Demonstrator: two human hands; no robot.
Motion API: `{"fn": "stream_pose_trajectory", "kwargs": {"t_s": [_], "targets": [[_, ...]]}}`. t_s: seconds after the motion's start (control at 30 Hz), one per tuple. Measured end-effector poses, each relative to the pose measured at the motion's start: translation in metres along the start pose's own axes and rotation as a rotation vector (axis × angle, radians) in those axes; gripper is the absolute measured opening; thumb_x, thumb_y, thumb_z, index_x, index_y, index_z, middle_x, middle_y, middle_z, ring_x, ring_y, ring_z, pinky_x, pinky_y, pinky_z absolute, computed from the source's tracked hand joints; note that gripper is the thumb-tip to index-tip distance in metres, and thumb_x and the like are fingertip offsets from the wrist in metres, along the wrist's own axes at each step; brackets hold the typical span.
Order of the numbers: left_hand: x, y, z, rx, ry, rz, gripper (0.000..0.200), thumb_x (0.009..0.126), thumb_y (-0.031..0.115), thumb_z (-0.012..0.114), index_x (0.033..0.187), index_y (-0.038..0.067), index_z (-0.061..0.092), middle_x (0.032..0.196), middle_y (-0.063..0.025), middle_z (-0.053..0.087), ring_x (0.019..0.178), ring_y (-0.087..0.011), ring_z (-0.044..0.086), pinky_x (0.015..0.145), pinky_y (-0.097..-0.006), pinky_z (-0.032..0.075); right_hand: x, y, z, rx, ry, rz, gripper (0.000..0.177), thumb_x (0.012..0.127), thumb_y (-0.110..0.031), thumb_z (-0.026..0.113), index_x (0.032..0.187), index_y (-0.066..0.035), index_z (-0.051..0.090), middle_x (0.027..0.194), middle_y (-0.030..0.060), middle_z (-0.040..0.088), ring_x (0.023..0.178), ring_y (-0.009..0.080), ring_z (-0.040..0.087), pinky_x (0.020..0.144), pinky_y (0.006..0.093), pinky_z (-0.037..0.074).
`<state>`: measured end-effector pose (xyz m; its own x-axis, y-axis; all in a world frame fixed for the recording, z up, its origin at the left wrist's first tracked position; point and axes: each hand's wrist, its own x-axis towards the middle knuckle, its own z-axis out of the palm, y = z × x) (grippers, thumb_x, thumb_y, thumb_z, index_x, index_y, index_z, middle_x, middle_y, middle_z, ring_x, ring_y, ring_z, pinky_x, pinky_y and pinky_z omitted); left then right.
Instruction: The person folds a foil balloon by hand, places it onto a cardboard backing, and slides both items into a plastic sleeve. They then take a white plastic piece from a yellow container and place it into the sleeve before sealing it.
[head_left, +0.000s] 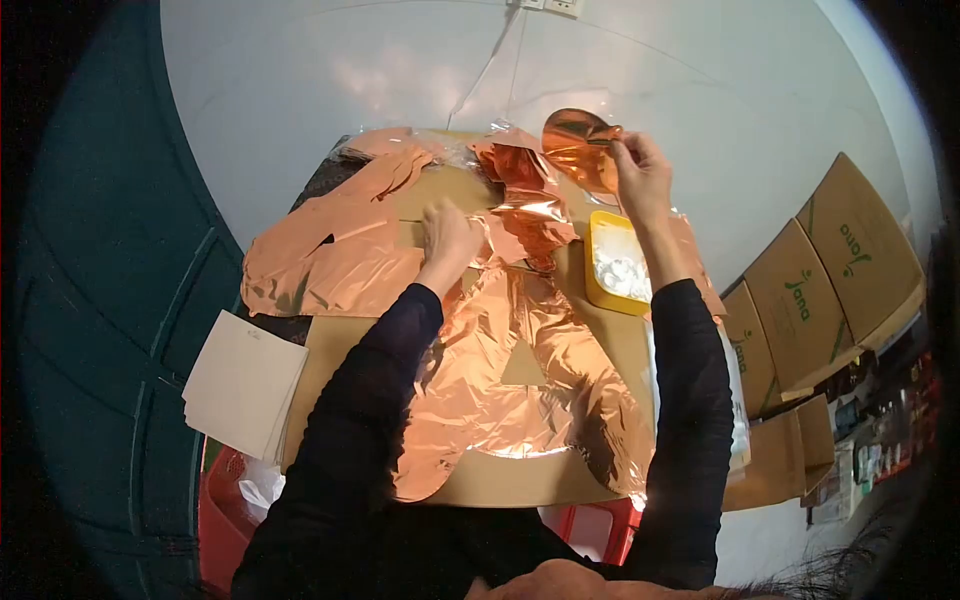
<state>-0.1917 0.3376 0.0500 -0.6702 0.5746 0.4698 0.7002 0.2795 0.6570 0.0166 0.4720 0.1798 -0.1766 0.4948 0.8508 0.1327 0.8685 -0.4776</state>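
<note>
My right hand [640, 172] is raised at the far side of the table and pinches a round piece of copper-coloured foil [580, 145], lifted clear of the rest. My left hand [447, 232] presses flat on the foil near the table's middle. A large shiny copper foil sheet [520, 385] with a triangular hole covers the cardboard board [500, 482] in front of me. Crumpled foil [525, 205] lies between my hands.
A yellow tray [600, 285] with white bits sits right of the foil. More foil sheets [320, 255] lie at left, a stack of pale cards [240, 385] at the left edge. Cardboard boxes [810, 290] stand at right; a red stool [220, 520] below.
</note>
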Motion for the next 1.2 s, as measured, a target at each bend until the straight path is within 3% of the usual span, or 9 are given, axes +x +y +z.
{"fn": "stream_pose_trajectory", "kwargs": {"t_s": [0.03,0.07,0.2,0.3,0.37,0.43,0.53,1.07,1.2], "targets": [[-0.006,0.014,-0.007,0.242,0.064,0.078,0.034,0.084,0.021,0.065,0.104,-0.006,0.064,0.114,-0.0220,0.057,0.112,-0.0384,0.054,0.094,-0.0488,0.045,-0.005,-0.003,0.003,-0.007,-0.022,0.001,0.008,0.092,-0.006,0.065,0.094,0.001,0.066,0.081,0.0003,0.067,0.072,0.0056,0.059,0.068,0.0227,0.050],[-0.006,0.027,-0.018,0.261,-0.157,0.135,0.033,0.085,0.023,0.062,0.100,-0.006,0.066,0.124,-0.0236,0.049,0.123,-0.0381,0.042,0.101,-0.0462,0.038,-0.012,-0.005,0.007,0.066,-0.038,-0.004,0.006,0.093,-0.005,0.064,0.095,0.000,0.064,0.082,0.0004,0.064,0.071,0.0057,0.058,0.065,0.0225,0.048],[-0.004,0.049,-0.001,0.325,-0.562,0.510,0.036,0.087,0.019,0.053,0.111,-0.005,0.063,0.129,-0.0254,0.049,0.123,-0.0427,0.043,0.104,-0.0513,0.035,-0.035,-0.008,0.014,0.037,-0.128,-0.068,0.007,0.086,-0.002,0.065,0.091,-0.001,0.060,0.081,0.0131,0.060,0.071,0.0242,0.060,0.065,0.0338,0.048],[0.005,0.015,0.067,0.203,-0.300,0.840,0.043,0.089,0.025,0.054,0.120,-0.004,0.059,0.141,-0.0265,0.043,0.130,-0.0442,0.038,0.108,-0.0512,0.032,-0.054,-0.037,0.005,-0.051,-0.187,-0.223,0.008,0.085,0.002,0.064,0.088,0.000,0.056,0.082,0.0153,0.057,0.073,0.0302,0.059,0.065,0.0377,0.047],[0.008,0.038,0.061,0.288,-0.446,0.655,0.065,0.091,0.046,0.054,0.139,0.003,0.044,0.143,-0.0251,0.043,0.139,-0.0381,0.032,0.113,-0.0523,0.024,-0.067,-0.049,0.000,-0.009,-0.247,-0.274,0.011,0.082,0.004,0.063,0.086,0.000,0.054,0.082,0.0156,0.055,0.074,0.0330,0.058,0.065,0.0386,0.047],[0.019,0.049,0.033,0.126,-0.728,0.578,0.068,0.090,0.050,0.053,0.142,0.007,0.042,0.142,-0.0219,0.047,0.136,-0.0295,0.040,0.112,-0.0472,0.029,-0.080,-0.068,-0.013,-0.042,-0.331,-0.268,0.012,0.082,0.005,0.062,0.087,0.000,0.053,0.083,0.0154,0.055,0.075,0.0338,0.059,0.065,0.0387,0.048],[0.026,0.033,0.029,0.002,-0.787,0.516,0.068,0.092,0.052,0.050,0.142,0.008,0.043,0.142,-0.0204,0.047,0.131,-0.0277,0.043,0.108,-0.0448,0.032,-0.102,-0.090,-0.033,-0.042,-0.404,-0.306,0.014,0.081,0.008,0.064,0.087,0.000,0.055,0.085,0.0143,0.057,0.075,0.0325,0.059,0.063,0.0354,0.048],[0.103,0.030,0.070,-0.701,-0.821,-0.137,0.069,0.098,0.060,0.037,0.142,0.008,0.045,0.144,-0.0125,0.048,0.105,-0.0181,0.058,0.089,-0.0318,0.046,-0.201,-0.188,-0.140,-0.111,-0.807,-0.069,0.020,0.073,0.007,0.070,0.089,0.000,0.060,0.094,0.0132,0.063,0.078,0.0250,0.065,0.058,0.0322,0.053],[0.132,0.026,0.072,-0.683,-0.699,-0.032,0.073,0.099,0.060,0.036,0.145,0.004,0.042,0.146,-0.0116,0.046,0.105,-0.0187,0.058,0.089,-0.0306,0.047,-0.213,-0.193,-0.131,-0.030,-0.775,-0.126,0.013,0.079,-0.003,0.070,0.081,-0.002,0.058,0.085,0.0087,0.060,0.059,0.0223,0.060,0.050,0.0323,0.049]]}}
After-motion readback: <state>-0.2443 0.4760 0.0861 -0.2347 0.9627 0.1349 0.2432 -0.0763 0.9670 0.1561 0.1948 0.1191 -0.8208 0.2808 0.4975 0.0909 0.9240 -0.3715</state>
